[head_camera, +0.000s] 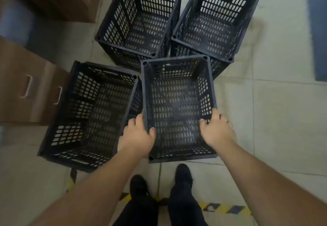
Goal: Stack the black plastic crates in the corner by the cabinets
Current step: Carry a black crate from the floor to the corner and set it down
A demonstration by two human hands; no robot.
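Tiled floor [265, 119]; perforated black plastic crate [178, 109] is clamped at both side rims by left hand [137, 135] and right hand [216, 130]; best lifted level.

Pale tiled floor [276, 112] fills the frame; yellow-and-black hazard tape [223, 208] crosses it along the bottom, partly hidden by legs; a blue mat [318, 31] lies at the right edge; black shoes [183, 173] stand at lower centre, on either side of a grout line.
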